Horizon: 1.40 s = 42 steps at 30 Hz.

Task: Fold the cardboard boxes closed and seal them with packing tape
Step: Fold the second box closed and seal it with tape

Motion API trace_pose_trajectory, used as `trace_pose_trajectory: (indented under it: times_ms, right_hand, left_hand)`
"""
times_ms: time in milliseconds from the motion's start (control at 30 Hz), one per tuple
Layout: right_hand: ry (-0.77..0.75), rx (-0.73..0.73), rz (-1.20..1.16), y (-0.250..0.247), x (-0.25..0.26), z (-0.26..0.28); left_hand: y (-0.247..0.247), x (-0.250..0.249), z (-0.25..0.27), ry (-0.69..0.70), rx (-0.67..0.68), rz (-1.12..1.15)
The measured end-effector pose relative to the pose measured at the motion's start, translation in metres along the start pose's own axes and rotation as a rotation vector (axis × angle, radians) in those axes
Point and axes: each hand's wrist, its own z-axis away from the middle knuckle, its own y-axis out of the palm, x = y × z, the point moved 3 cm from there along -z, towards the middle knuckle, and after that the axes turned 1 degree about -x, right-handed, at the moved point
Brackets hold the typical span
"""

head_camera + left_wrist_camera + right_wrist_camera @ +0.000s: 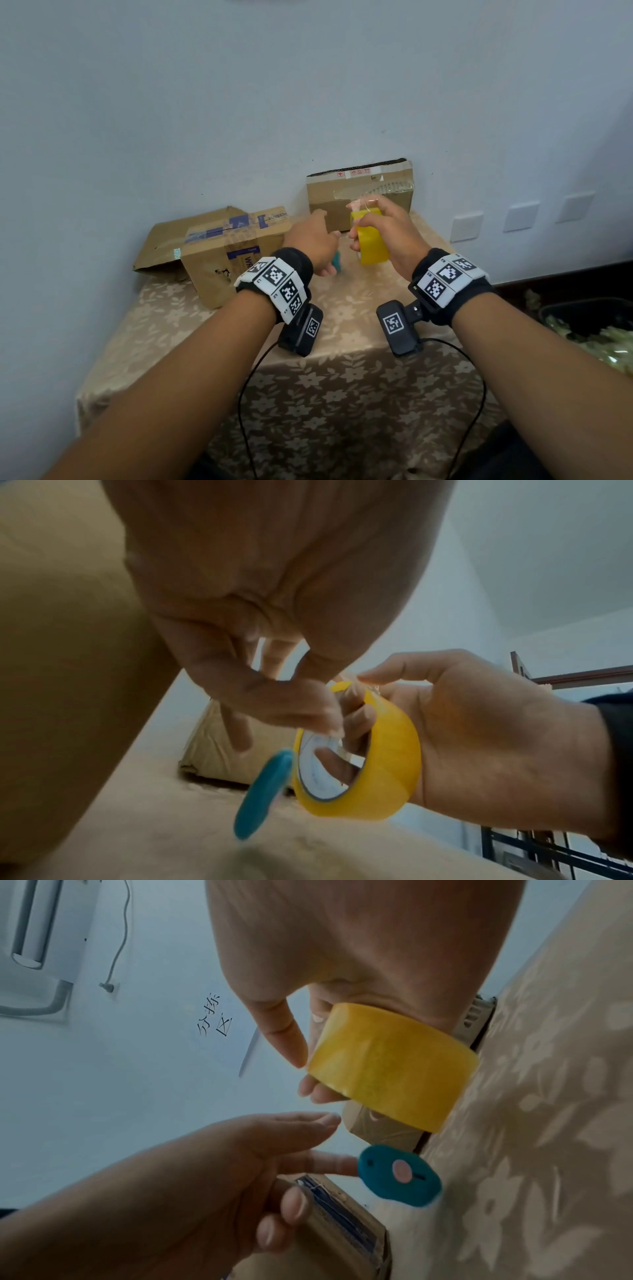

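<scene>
Yellow tape roll (371,245) gripped beside table edge (445,240).

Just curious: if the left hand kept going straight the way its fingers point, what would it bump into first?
Probably the yellow tape roll held in the right hand; the left hand has fingers reaching toward it, though depth is uncertain.

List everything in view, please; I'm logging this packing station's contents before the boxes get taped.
Cardboard boxes: two, brown; one left with a flap open, one against the wall.
Tape roll: one, yellow, held in the right hand.
Cutter: one, teal, in mid-air by the left fingers.
Tablecloth: one, beige floral, covering the table.
Wall plates: three, white, right wall.
Left hand: open, holding nothing.
Right hand: gripping the roll.
</scene>
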Motion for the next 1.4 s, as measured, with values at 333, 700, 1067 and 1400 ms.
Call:
trace_pose_trajectory:
  times_ms: [333, 700, 1067, 1400]
  right_hand:
    - [-0.070, 0.010, -0.076, 0.001, 0.006, 0.002]
    - [-0.222, 0.031, -0.092, 0.007, 0.019, 0.008]
    - [-0.260, 0.072, -0.089, 0.008, 0.021, 0.009]
    - [-0.266, 0.119, -0.044, 0.008, 0.020, 0.009]
  left_hand:
    - [-0.008, -0.010, -0.007, -0.050, -0.113, 0.469]
    - [0.002, -0.005, 0.008, -0.350, 0.176, 0.751]
    - [0.007, -0.001, 0.004, -0.420, 0.131, 0.863]
    - [0.003, -0.008, -0.003, -0.303, -0.137, 0.947]
